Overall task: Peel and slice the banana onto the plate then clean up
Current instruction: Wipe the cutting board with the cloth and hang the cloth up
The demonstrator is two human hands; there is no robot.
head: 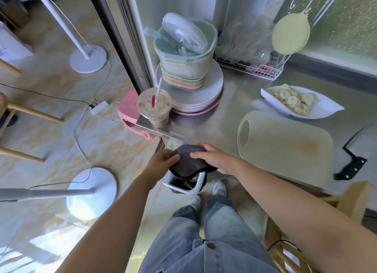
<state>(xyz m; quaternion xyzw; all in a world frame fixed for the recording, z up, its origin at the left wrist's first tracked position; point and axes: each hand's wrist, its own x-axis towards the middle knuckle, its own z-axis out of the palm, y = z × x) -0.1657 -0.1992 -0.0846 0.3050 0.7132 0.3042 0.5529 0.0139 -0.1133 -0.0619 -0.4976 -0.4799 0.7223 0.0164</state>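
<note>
Cloth was dark grey, finely speckled. Cutting board was pale cream, one tan smudge. Plate white; banana slices pale yellow. Knife black. Bin white-rimmed. Jeans faded blue. Stacked dishes showed pastel bands: pink, yellow, green.

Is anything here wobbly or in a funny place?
Yes. The iced drink cup stands right at the corner edge of the counter, where a bump could knock it off. The white lid sits tilted in the tub atop the plate stack. Nothing looks spilled.

Bare forearms, faded blue jeans — white shoes below.
</note>
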